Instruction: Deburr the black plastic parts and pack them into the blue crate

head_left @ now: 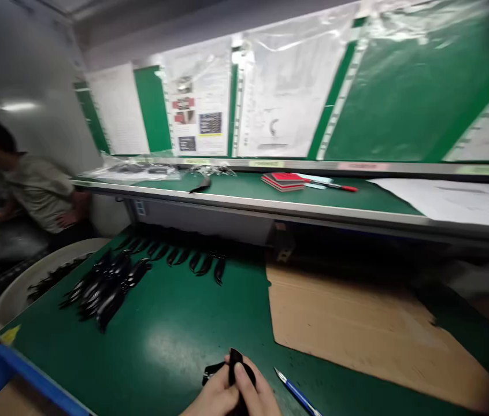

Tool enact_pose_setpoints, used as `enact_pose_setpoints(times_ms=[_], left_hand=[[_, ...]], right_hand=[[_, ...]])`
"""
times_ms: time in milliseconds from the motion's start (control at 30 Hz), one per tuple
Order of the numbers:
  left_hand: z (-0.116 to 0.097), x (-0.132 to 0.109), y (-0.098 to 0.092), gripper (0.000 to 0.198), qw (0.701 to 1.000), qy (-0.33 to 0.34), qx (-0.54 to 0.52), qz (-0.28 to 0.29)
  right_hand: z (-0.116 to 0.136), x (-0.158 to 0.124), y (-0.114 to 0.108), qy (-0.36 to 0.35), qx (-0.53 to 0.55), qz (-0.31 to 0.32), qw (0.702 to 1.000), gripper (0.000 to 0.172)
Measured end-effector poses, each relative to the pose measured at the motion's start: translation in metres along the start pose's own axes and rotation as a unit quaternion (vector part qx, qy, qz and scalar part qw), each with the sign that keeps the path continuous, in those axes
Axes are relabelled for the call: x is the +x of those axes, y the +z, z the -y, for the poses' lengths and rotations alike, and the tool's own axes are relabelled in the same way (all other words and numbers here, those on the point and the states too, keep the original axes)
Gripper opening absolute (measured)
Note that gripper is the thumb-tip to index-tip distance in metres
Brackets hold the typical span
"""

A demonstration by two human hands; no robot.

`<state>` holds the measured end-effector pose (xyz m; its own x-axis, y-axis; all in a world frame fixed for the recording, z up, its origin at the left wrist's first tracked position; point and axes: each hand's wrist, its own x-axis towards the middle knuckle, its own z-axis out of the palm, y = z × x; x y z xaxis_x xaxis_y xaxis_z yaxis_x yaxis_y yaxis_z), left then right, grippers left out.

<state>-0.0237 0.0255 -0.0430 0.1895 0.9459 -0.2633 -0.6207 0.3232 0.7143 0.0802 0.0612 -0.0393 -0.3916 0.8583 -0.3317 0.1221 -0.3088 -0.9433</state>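
Near the front edge of the green table (162, 329), my left hand (216, 396) and my right hand (255, 390) are close together, both closed on a black curved part (236, 361). A thumb presses on its face. Another glossy black piece (213, 370) sticks out to the left of the fingers; whether it belongs to the same part I cannot tell. Just right of my right hand lies a blue pen-like tool (296, 393) with a pointed metal tip.
Black curved parts (106, 283) lie heaped at the left, with a row (177, 256) behind. Cardboard (340, 323) covers the right side. A shelf (236, 199) crosses above. At the left are a blue bin (23, 375), a white tub (6, 300) and a seated person (40, 185).
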Motion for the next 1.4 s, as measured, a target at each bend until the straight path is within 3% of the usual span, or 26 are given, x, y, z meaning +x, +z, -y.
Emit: enact_pose_setpoints(times_ms=[133,233,300,367,433,567,733,867,1000,1300,1400], left_hand=[[0.012,0.005,-0.01,0.048,0.998,-0.064,-0.018,-0.018],[0.014,0.001,-0.011,0.041,0.992,-0.121,-0.032,-0.025],[0.012,-0.003,-0.007,0.045,0.991,-0.121,-0.054,-0.019],[0.007,-0.008,-0.001,0.053,0.99,-0.131,-0.047,0.0],[0.0,-0.012,0.005,0.057,0.988,-0.152,-0.023,0.025],[-0.015,-0.017,0.017,0.055,0.982,-0.185,0.003,0.031],[-0.026,-0.022,0.026,0.037,0.978,-0.194,0.07,0.005],[-0.032,-0.03,0.029,0.033,0.967,-0.182,0.177,0.011],[-0.04,-0.037,0.035,0.036,0.947,-0.178,0.266,0.033],[-0.048,-0.046,0.049,0.037,0.927,-0.201,0.317,0.027],[-0.049,-0.048,0.054,0.037,0.923,-0.205,0.324,0.031]], right_hand=[[0.003,-0.003,-0.032,-0.033,-0.062,0.037,0.997,0.068],[-0.013,0.003,-0.078,-0.068,-0.22,-0.065,0.971,0.052],[-0.029,0.009,-0.109,-0.087,-0.354,-0.142,0.92,0.044],[-0.046,0.014,-0.131,-0.105,-0.427,-0.162,0.884,0.033],[-0.058,0.017,-0.142,-0.112,-0.431,-0.159,0.881,0.023],[-0.06,0.012,-0.141,-0.099,-0.382,-0.149,0.907,0.018],[-0.021,-0.018,-0.127,-0.111,-0.353,-0.06,0.927,0.011],[0.015,-0.042,-0.118,-0.175,-0.41,0.035,0.894,0.004],[0.034,-0.049,-0.112,-0.258,-0.443,0.103,0.852,0.015],[0.035,-0.043,-0.108,-0.331,-0.494,0.128,0.793,0.023],[0.034,-0.043,-0.103,-0.367,-0.539,0.095,0.752,0.041]])
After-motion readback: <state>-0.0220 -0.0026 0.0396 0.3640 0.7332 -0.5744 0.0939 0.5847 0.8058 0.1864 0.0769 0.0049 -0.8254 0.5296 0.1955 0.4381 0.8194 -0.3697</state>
